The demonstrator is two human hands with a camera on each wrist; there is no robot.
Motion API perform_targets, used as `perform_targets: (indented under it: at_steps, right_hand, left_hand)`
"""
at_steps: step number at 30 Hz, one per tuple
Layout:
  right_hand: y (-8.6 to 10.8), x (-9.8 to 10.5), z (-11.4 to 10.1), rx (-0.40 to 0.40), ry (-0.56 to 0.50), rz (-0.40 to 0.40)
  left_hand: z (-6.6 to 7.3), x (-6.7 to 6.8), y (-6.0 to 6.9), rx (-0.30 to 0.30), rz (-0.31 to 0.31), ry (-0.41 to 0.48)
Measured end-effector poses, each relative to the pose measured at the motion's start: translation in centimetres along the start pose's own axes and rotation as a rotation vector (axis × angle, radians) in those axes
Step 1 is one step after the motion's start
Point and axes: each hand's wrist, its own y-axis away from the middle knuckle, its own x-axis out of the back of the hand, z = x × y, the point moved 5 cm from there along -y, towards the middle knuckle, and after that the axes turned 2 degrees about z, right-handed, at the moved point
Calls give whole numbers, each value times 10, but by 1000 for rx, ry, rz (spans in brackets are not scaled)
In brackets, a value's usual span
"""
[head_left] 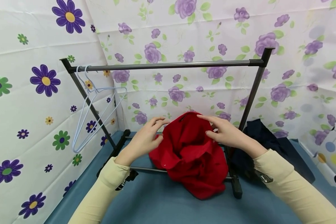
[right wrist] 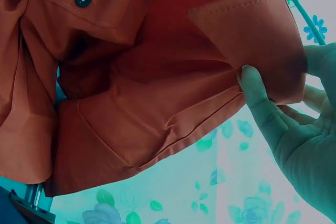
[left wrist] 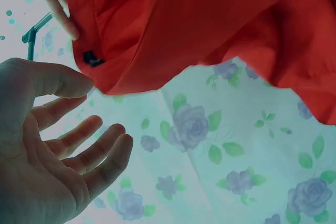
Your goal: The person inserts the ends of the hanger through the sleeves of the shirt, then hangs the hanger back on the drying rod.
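With our right hand (head_left: 226,132) we pinch the red garment (head_left: 187,155) by its collar (right wrist: 262,35); the grip of our left hand (head_left: 145,137) is wide beside it. The garment sits between our hands, below the rack bar (head_left: 170,65).

A dark metal rack (head_left: 170,65) was set on a blue surface (head_left: 145,205). Behind the rack, a white backdrop (head_left: 170,37) was printed with purple roses and green leaves. Left of the rack, a white side sheet (head_left: 22,115) was patterned with purple and green flowers. Coloured dots (head_left: 330,147) were seen right of the rack.
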Motion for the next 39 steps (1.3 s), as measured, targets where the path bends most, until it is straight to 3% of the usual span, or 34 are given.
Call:
perform_targets:
  at_steps: [7, 15, 23, 27, 32, 39]
  right_hand:
    - [-2, 0, 0, -14, -22, -7]
    - [0, 0, 2, -36, -70, -17]
    - [1, 0, 7, -29, -95, -21]
    - [1, -1, 7, -25, -99, -22]
    - [1, -3, 9, -25, -92, -23]
    - [0, -3, 12, -30, -82, -29]
  left_hand:
    - [-2, 31, 6, 12, 96, -44]
    - [-9, 87, 16, 63, 270, -147]
    - [-6, 138, 24, 62, 393, -232]
    - [-6, 161, 26, 100, 441, -264]
    - [-11, 180, 30, 181, 469, -295]
    - [-31, 188, 34, 298, 463, -308]
